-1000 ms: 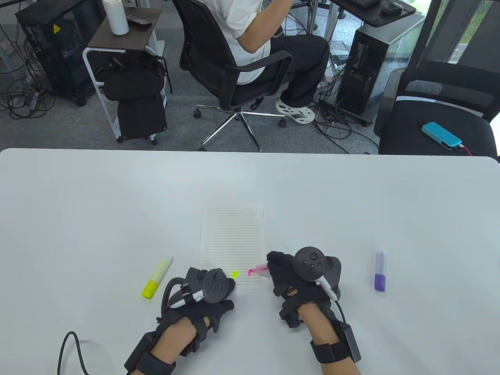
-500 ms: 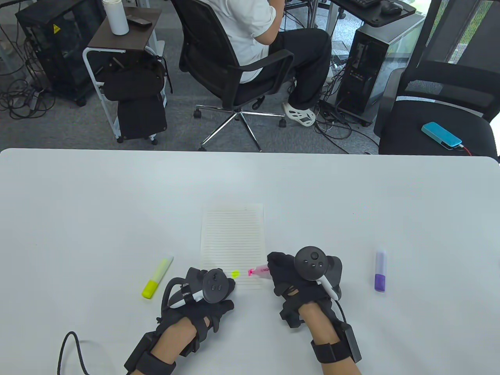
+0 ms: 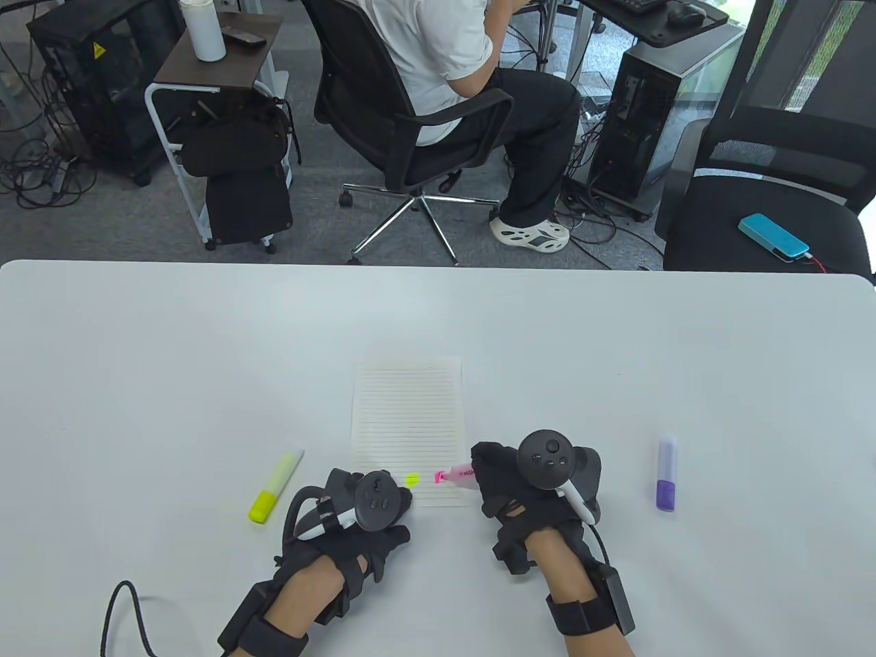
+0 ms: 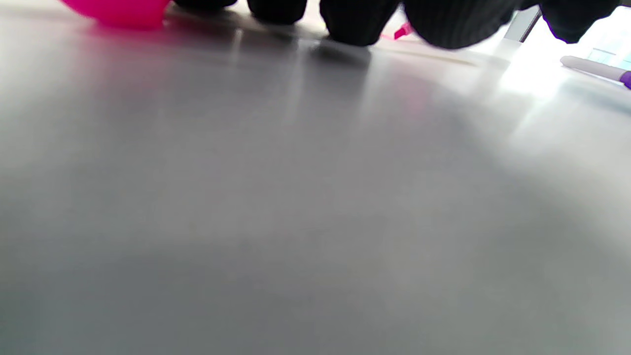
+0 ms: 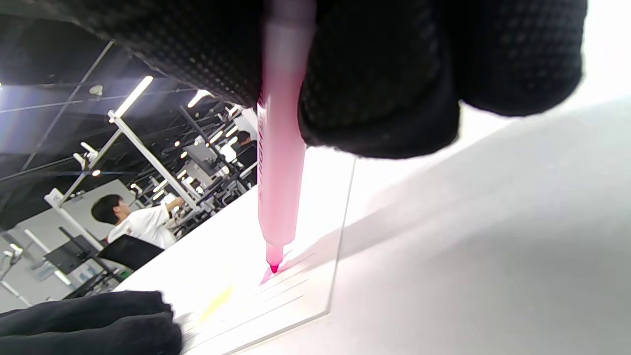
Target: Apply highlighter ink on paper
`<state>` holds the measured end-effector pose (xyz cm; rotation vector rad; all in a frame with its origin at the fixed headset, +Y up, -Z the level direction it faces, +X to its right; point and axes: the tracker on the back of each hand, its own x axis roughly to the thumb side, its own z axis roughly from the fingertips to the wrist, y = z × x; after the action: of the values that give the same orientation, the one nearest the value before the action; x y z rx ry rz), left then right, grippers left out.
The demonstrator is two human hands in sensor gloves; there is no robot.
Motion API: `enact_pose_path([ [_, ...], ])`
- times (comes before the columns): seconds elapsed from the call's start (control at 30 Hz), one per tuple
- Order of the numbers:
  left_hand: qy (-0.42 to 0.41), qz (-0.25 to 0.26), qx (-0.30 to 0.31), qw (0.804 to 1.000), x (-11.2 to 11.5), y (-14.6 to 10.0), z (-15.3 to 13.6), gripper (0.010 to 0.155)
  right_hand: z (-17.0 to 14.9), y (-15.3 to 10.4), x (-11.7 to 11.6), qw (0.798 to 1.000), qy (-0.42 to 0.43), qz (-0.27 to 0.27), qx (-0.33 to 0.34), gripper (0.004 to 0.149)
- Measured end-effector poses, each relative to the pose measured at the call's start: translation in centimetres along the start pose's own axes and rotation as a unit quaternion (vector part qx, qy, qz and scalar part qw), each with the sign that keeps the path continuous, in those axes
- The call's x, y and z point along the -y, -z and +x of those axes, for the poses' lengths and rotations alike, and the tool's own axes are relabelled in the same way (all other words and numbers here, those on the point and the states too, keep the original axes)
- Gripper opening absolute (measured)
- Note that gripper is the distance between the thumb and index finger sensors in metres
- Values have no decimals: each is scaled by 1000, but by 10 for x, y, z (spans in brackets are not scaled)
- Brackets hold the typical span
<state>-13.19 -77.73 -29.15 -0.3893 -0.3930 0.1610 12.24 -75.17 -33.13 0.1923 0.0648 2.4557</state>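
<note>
Low in the frame's center, the right hand [image 3: 520, 482] grips a pink highlighter [image 5: 278, 197], tip touching the lined paper [image 3: 407, 424]. The left hand [image 3: 369, 510] presses the paper's lower left corner, likely steadying it; I cannot tell how its fingers lie.

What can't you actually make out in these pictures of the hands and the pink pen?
- Left hand: the table view's tracker covers its fingers, so what they do on the paper is hidden.
- Pink object: cut by the left wrist view's top edge and blurred; possibly a cap.
- Pink highlighter: its upper barrel is buried in the right hand, and its lettering is too small to read.
</note>
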Motion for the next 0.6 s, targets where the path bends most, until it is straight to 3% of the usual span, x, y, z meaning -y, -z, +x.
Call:
enact_pose_path([
  [0.13, 0, 0, 0, 1000, 0, 0, 0, 66, 0, 0, -2, 1000, -11, -28, 2, 37],
  [0.3, 0, -1, 0, 1000, 0, 0, 0, 66, 0, 0, -1, 1000, 1, 2, 1, 36],
  [0.43, 0, -1, 0, 1000, 0, 0, 0, 66, 0, -1, -3, 999, -14, -30, 5, 37],
  [0.6, 0, -1, 0, 1000, 0, 0, 0, 66, 0, 0, -2, 1000, 4, 5, 3, 36],
])
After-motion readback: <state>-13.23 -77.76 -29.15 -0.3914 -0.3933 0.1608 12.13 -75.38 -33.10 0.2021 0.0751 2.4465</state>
